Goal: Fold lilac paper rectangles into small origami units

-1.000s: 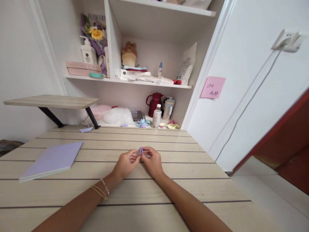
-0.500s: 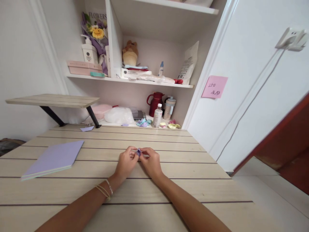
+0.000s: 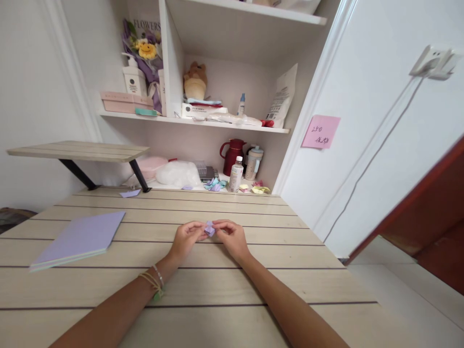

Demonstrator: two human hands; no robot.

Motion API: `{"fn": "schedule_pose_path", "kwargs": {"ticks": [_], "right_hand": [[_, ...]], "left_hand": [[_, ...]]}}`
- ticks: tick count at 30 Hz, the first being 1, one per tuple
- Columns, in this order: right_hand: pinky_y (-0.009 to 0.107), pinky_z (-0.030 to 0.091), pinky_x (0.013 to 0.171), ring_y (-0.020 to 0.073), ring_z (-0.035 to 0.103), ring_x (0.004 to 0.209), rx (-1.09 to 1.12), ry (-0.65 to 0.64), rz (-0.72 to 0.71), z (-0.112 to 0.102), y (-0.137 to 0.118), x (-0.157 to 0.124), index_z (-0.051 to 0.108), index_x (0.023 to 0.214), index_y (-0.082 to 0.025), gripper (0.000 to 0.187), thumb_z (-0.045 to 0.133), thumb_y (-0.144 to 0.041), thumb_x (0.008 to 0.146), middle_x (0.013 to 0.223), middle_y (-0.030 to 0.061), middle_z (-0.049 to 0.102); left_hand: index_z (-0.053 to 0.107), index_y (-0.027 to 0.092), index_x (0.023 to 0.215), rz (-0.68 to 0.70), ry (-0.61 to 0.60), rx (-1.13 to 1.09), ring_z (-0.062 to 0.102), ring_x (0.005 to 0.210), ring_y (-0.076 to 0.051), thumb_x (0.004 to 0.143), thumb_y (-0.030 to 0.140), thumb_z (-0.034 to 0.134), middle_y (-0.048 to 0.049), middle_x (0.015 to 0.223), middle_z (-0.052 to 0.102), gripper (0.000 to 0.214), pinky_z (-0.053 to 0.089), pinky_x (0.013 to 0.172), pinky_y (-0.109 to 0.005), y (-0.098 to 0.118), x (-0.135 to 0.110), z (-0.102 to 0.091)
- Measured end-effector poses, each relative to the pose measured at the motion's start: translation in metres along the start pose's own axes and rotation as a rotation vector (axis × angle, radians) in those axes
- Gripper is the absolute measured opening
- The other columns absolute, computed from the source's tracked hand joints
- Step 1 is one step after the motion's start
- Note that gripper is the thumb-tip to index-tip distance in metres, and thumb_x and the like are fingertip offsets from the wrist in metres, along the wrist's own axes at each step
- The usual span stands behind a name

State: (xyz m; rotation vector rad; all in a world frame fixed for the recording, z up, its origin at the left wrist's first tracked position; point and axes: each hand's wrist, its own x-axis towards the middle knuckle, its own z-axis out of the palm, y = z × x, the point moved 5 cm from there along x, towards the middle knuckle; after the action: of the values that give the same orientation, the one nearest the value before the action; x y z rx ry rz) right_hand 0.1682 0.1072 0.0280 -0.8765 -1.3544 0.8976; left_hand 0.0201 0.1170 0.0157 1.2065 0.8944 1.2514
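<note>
A small folded piece of purple paper is held between my two hands, above the middle of the wooden table. My left hand pinches its left side with thumb and fingers. On the opposite side, my right hand grips it the same way. The paper's folded faces show between the fingertips, though its exact shape is too small to make out. To the left lies a stack of coloured paper sheets, purple on top.
At the back left stands a raised wooden shelf on black legs, with a purple paper scrap beneath. Behind the table are a clear bottle, a red jug, a plastic bag and several folded paper pieces.
My hands have moved slightly apart, and the purple paper has turned so more of its folded faces shows. Both hands still hold it.
</note>
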Motion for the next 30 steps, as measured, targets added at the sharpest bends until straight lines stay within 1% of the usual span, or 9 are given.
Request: {"fn": "schedule_pose_path", "kwargs": {"ticks": [3,6,9,13,18,22,25,27,30], "right_hand": [[0.033,0.05,0.076,0.0205,0.062,0.083,0.043,-0.031,0.06,0.002,0.002,-0.001,0.067,0.072,-0.019,0.012,0.066,-0.024,0.062,0.089,0.0069,0.067],[0.032,0.05,0.072,0.0188,0.064,0.077,0.104,-0.026,0.162,0.002,0.009,-0.001,0.064,0.086,-0.017,0.031,0.071,-0.028,0.058,0.089,0.0071,0.067],[0.031,0.05,0.071,0.0178,0.064,0.075,0.152,-0.061,0.247,0.004,0.017,-0.001,0.063,0.089,-0.015,0.041,0.076,-0.028,0.053,0.087,0.0071,0.068],[0.03,0.05,0.069,0.0174,0.064,0.071,0.19,-0.138,0.303,0.007,0.022,-0.002,0.065,0.083,-0.014,0.038,0.078,-0.028,0.05,0.077,0.0055,0.069],[0.029,0.05,0.066,0.0175,0.064,0.066,0.186,-0.112,0.272,0.005,0.018,-0.001,0.066,0.077,-0.014,0.033,0.077,-0.029,0.05,0.075,0.0055,0.07],[0.029,0.05,0.064,0.0175,0.064,0.064,0.171,-0.086,0.285,0.003,0.021,-0.001,0.067,0.074,-0.014,0.03,0.078,-0.028,0.049,0.07,0.0049,0.07],[0.03,0.051,0.067,0.0178,0.064,0.064,0.203,-0.147,0.321,0.006,0.024,-0.002,0.068,0.075,-0.015,0.031,0.077,-0.031,0.05,0.068,0.0038,0.069],[0.031,0.051,0.071,0.0179,0.065,0.067,0.216,-0.206,0.326,0.008,0.024,-0.003,0.068,0.078,-0.016,0.031,0.074,-0.035,0.055,0.072,0.0039,0.07],[0.032,0.051,0.071,0.0181,0.064,0.072,0.145,-0.228,0.262,0.007,0.02,-0.002,0.068,0.085,-0.018,0.03,0.068,-0.038,0.064,0.08,0.004,0.069]], "left_hand": [[0.058,0.013,0.074,0.009,0.021,0.033,0.066,0.067,-0.019,0.057,0.032,0.073,-0.0047,0.066,0.069,0.03,0.053,0.071,-0.033,-0.002,0.001,-0.001],[0.051,0.015,0.08,0.038,0.008,0.068,0.066,0.065,-0.018,0.056,0.028,0.074,-0.0026,0.066,0.067,0.036,0.052,0.067,-0.031,-0.001,0.001,-0.001],[0.044,0.018,0.084,0.094,-0.008,0.142,0.065,0.064,-0.016,0.059,0.027,0.072,-0.0011,0.067,0.066,0.038,0.051,0.063,-0.028,0.002,0.0,0.001],[0.039,0.02,0.085,0.168,-0.016,0.193,0.064,0.067,-0.014,0.064,0.026,0.068,-0.0005,0.071,0.065,0.037,0.049,0.063,-0.025,0.004,-0.002,0.002],[0.042,0.018,0.096,0.102,-0.061,0.128,0.064,0.07,-0.016,0.066,0.028,0.066,-0.0032,0.076,0.065,0.04,0.049,0.068,-0.029,0.002,-0.001,0.004],[0.046,0.017,0.101,0.067,-0.08,0.124,0.063,0.073,-0.017,0.056,0.025,0.073,-0.004,0.079,0.065,0.053,0.049,0.068,-0.03,0.004,-0.002,0.006],[0.049,0.017,0.098,0.065,-0.053,0.158,0.063,0.066,-0.016,0.052,0.024,0.075,-0.0007,0.071,0.063,0.054,0.048,0.063,-0.028,0.003,-0.002,0.003],[0.05,0.016,0.095,0.072,-0.039,0.196,0.061,0.058,-0.014,0.052,0.023,0.075,0.0024,0.062,0.06,0.051,0.047,0.058,-0.026,0.002,0.0,0.0],[0.052,0.017,0.091,0.114,-0.039,0.253,0.058,0.052,-0.012,0.052,0.021,0.074,0.0053,0.055,0.056,0.044,0.046,0.054,-0.023,0.0,0.003,-0.003]]}}
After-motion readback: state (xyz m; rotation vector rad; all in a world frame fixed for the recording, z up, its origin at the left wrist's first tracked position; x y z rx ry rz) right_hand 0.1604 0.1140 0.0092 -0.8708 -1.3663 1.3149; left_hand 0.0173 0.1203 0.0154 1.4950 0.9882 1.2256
